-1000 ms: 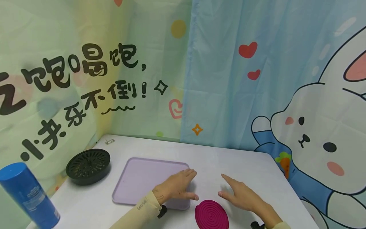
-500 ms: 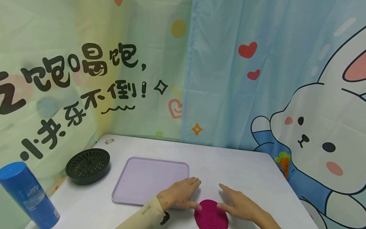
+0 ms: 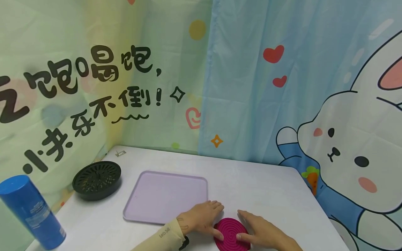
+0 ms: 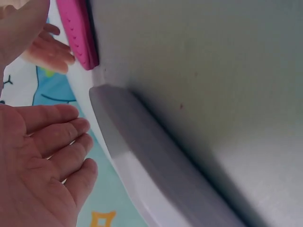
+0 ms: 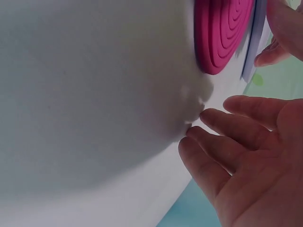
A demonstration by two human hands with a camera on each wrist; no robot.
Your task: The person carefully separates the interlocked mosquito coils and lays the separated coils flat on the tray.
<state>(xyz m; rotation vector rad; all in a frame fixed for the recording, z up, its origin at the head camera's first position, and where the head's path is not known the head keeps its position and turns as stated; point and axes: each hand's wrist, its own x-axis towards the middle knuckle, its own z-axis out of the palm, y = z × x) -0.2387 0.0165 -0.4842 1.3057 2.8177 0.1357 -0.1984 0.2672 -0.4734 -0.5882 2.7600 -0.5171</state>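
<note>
Your left hand [image 3: 202, 218] and your right hand [image 3: 262, 232] are flanking a mat [image 3: 231, 228], which is lying flat on the table [image 3: 267, 188] at the bottom of the head view. The mat is showing ridges in a deep pink spiral. In the head view, your left thumb is overlapping its left side and your right thumb its right side (whether they are really touching it, one cannot tell). Your fingers are not grasping anything: on both hands they are extending loosely, with only a slight bend showing in the two wrist views. Your right fingers are pointing away from you, just beyond the right side of the mat. Your left hand is lying partly before the near right corner of a tray [image 3: 166, 197], and this pale purple tray is resting to the left of the mat. A cream sleeve [image 3: 164, 237] is covering your left forearm. Farther left, a black bowl [image 3: 98, 194] with a slotted top is sitting near the table's edge, and a blue can [image 3: 37, 216] is standing nearer to you. A small metal piece [image 3: 120, 153] is lying at the far left corner. Behind all this, a curtain [image 3: 238, 87] is hanging, with a rabbit [image 3: 342, 146] printed on its blue part.
</note>
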